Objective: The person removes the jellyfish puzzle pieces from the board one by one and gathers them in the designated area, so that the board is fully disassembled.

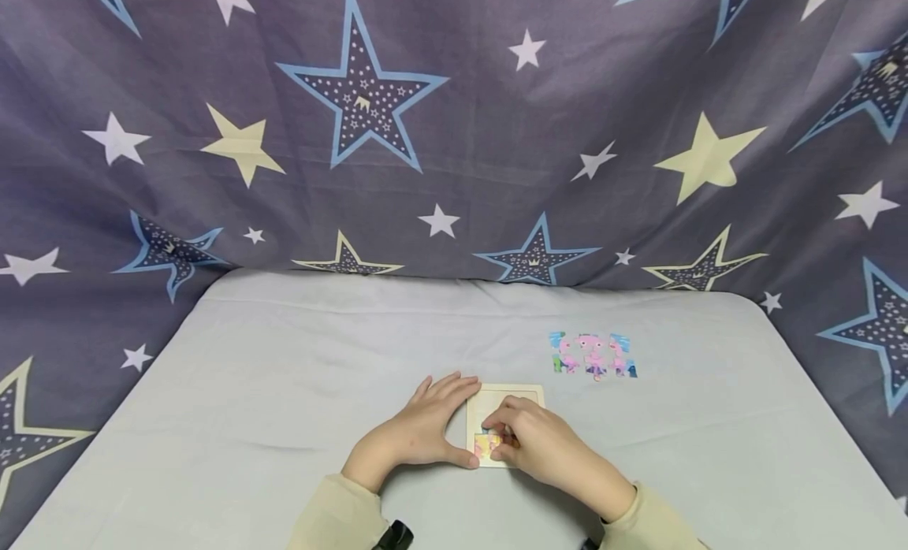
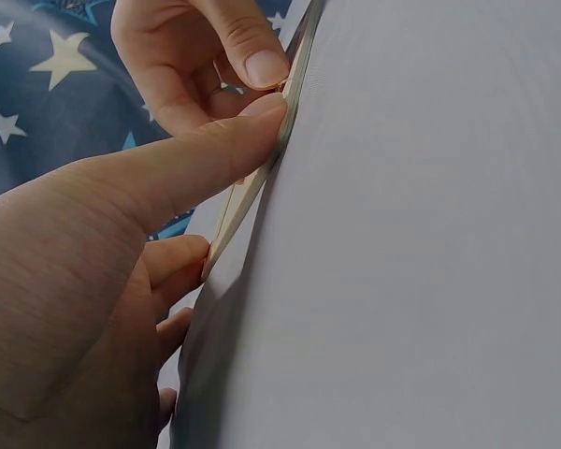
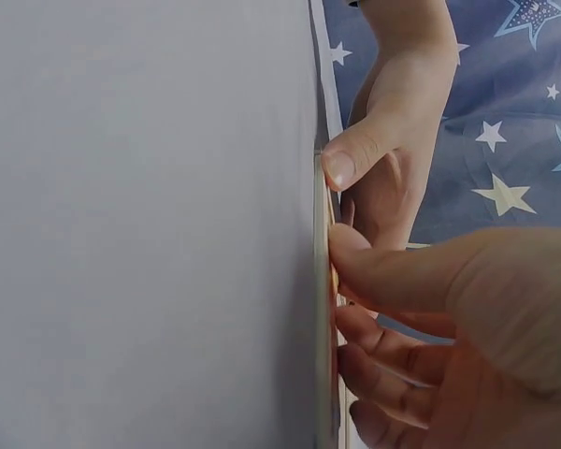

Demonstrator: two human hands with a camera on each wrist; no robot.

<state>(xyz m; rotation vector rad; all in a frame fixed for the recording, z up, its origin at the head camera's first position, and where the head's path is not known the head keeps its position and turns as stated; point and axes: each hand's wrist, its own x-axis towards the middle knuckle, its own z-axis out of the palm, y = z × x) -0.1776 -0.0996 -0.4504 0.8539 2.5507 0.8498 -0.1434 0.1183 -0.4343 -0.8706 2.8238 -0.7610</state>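
left hand [image 1: 429,430] spread, thumb & fingertips on tray [image 1: 507,388] edge, head view; right hand [image 1: 535,440] pinches puzzle pc [image 1: 485,445] in tray's near-left corner, partly hidden. l wrist: tray edge-on, pc's face unreadable. r wrist: tray cut off at btm.

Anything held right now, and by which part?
Right hand appears to pinch a flat yellow-and-pink puzzle piece at its right side; exact contact is hidden. Left hand rests spread along the square pale-wood tray's left edge.

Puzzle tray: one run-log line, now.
left hand: on tray, left side | right hand: pinches puzzle piece at tray | loose pieces: beyond tray, to right
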